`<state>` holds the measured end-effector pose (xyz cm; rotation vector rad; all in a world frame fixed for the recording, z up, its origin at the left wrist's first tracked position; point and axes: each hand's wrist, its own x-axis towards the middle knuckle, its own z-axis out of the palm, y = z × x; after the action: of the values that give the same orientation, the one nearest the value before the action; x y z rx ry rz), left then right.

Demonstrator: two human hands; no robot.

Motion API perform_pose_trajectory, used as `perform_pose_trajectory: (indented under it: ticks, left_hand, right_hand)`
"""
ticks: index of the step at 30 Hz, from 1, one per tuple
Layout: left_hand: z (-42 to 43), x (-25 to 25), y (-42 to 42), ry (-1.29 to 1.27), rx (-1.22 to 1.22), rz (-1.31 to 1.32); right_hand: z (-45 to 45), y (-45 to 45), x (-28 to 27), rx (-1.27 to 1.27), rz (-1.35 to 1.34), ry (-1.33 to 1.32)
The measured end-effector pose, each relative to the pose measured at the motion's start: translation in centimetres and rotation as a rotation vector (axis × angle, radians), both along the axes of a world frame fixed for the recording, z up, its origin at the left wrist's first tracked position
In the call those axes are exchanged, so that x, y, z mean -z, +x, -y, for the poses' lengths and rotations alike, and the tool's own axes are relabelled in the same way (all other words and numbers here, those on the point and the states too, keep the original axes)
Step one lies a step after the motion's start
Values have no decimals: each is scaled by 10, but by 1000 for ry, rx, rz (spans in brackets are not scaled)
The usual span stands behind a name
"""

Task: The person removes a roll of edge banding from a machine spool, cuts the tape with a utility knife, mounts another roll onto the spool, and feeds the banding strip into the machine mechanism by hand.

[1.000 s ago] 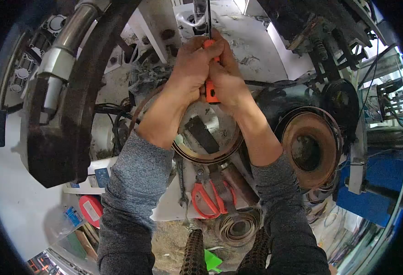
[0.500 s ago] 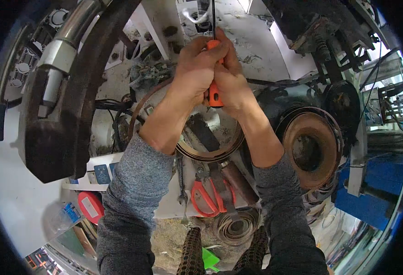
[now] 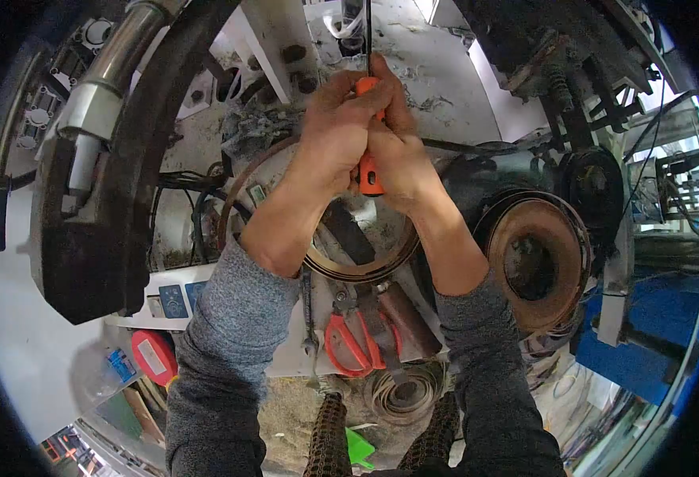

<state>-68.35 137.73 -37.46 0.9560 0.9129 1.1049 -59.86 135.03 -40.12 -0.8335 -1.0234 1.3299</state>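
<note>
Both my hands are wrapped around the orange handle of a screwdriver (image 3: 371,180), close together in the upper middle of the head view. My left hand (image 3: 335,119) grips it from the left, and my right hand (image 3: 399,147) closes on it from the right. The dark shaft points away from me toward the top edge; its tip is out of sight. Beneath my wrists lies a round metal band (image 3: 357,274). Nearer to me are red-handled scissors (image 3: 349,346), a wrench (image 3: 309,318) and a brown cylinder (image 3: 410,318).
A heavy dark machine arm (image 3: 95,254) stands at the left, with a metal cylinder on it. To the right sits a large brown coil (image 3: 556,298). A smaller coiled strip (image 3: 403,395) lies near my feet. A red round object (image 3: 154,356) is at lower left.
Both hands and the screwdriver appear slightly lower in view, with the grip kept. The camera has shifted a little, so the surroundings moved slightly too.
</note>
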Motion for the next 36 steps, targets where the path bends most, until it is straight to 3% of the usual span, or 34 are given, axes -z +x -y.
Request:
perform_pose_trajectory:
  ticks: [36]
  left_hand:
    - [2,10,3,-77,-11,-66]
  right_hand:
    - [6,1,12,-21,-57,-105]
